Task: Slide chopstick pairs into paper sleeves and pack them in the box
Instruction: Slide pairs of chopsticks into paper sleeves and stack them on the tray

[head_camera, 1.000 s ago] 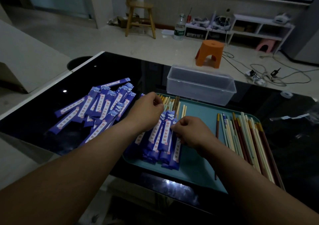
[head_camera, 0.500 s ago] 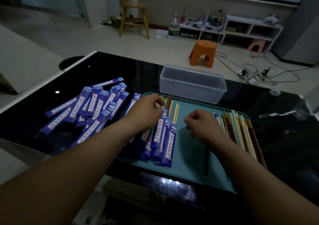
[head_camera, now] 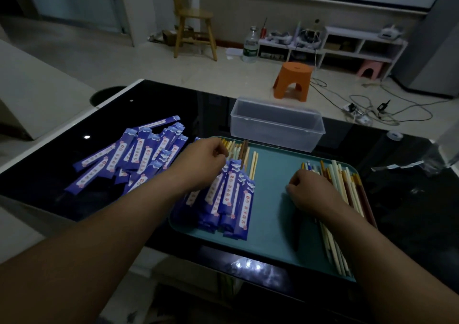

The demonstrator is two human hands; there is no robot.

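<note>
Left hand (head_camera: pixel 206 166) lies curled on the sleeved pairs (head_camera: pixel 233 199) at the tray's (head_camera: pixel 270 194) left. Right hand (head_camera: pixel 313 192) is curled over loose chopsticks (head_camera: pixel 345 187) at its right. Whether either grips anything cannot be told. Box (head_camera: pixel 275 125) stands just behind the tray; sleeves (head_camera: pixel 139 154) lie on the desk (head_camera: pixel 409 212).

The right hand (head_camera: pixel 313 192) is off the sleeved bundle (head_camera: pixel 232 199) now and sits curled over the loose chopsticks (head_camera: pixel 347 187) across the tray (head_camera: pixel 270 174), perhaps pinching one.

Dim, bluish light throughout, lamp glare glinting on the glossy black glass table (head_camera: pixel 248 265) near its front edge, wide-angle bending at the edges.
</note>
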